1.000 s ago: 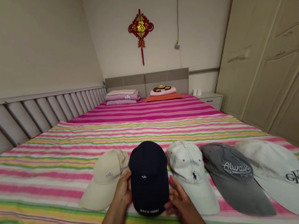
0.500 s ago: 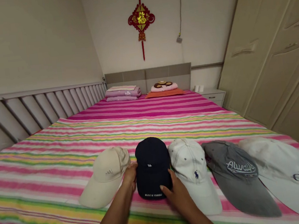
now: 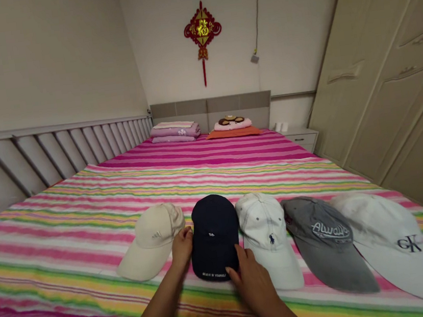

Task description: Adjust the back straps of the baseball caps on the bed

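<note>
Several caps lie in a row across the striped bed cover. The navy cap (image 3: pixel 214 230) sits between my hands, brim toward me. My left hand (image 3: pixel 182 244) pinches at its left edge, next to the beige cap (image 3: pixel 152 243). With thumb and fingers, my right hand (image 3: pixel 250 272) grips the right side of the navy brim. To the right are a white cap with a small horse logo (image 3: pixel 267 239), a grey cap with lettering (image 3: pixel 327 242) and a larger white cap (image 3: pixel 399 243).
Folded purple bedding (image 3: pixel 175 132) and a pink and orange stack (image 3: pixel 232 125) rest by the headboard (image 3: pixel 235 104). A metal railing (image 3: pixel 45 153) runs along the left. A nightstand (image 3: pixel 301 137) and a wardrobe (image 3: pixel 383 86) stand on the right.
The view has shifted slightly, and the caps on the right appear a little further left. Both hands remain at the navy cap, with the right still on its brim.
</note>
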